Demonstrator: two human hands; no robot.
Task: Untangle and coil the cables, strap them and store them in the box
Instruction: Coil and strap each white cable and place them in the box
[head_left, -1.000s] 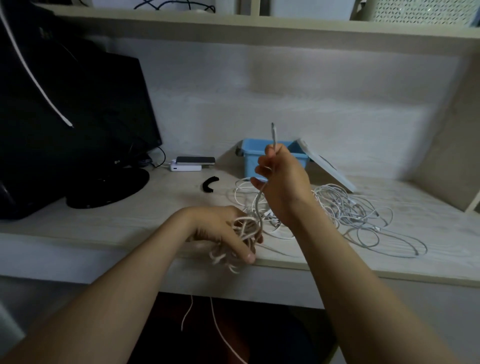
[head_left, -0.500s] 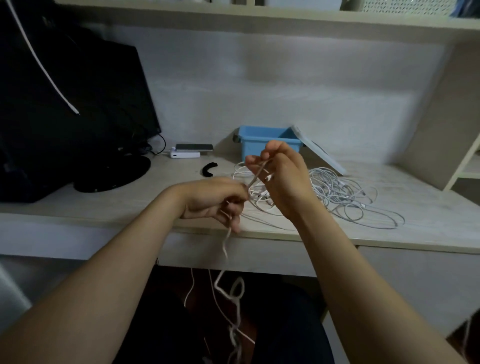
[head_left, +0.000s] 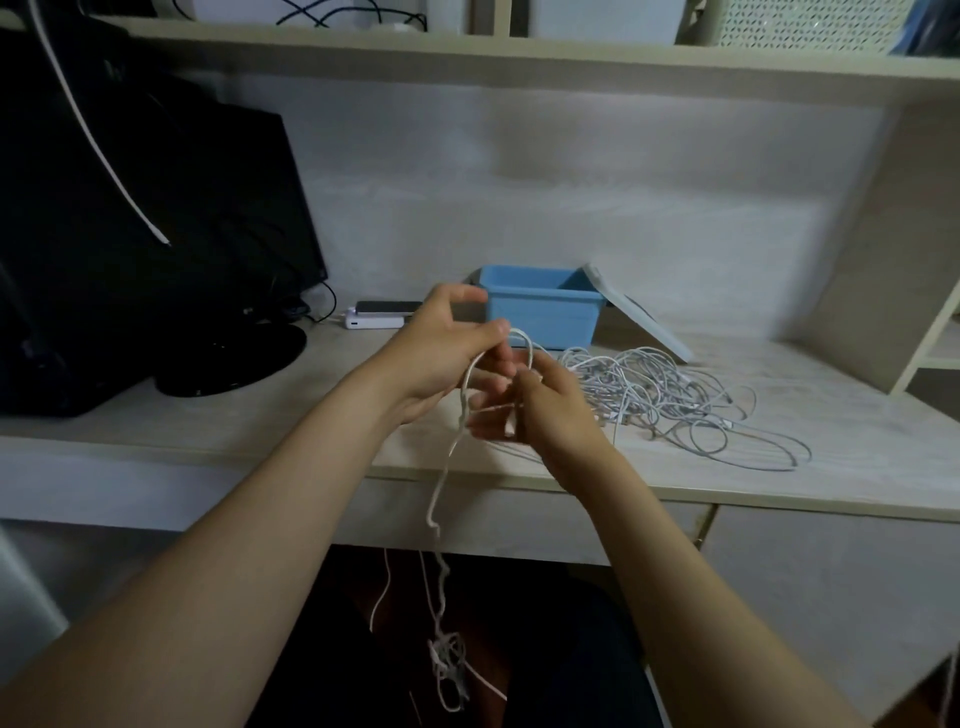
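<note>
Now fingers (head_left: 485, 332) of L hand (head_left: 441, 353) & R hand (head_left: 553, 413) pinch cable (head_left: 445, 467) loop btwn them.

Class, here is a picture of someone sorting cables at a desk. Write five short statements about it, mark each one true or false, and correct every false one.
1. The blue box stands open, with its lid leaning against its right side. True.
2. The left hand and the right hand both hold one white cable. True.
3. That cable lies wholly on the desk. False: it hangs past the front edge to a tangle below.
4. The pile of cables is inside the box. False: it lies on the desk.
5. A black monitor stands at the left. True.
</note>
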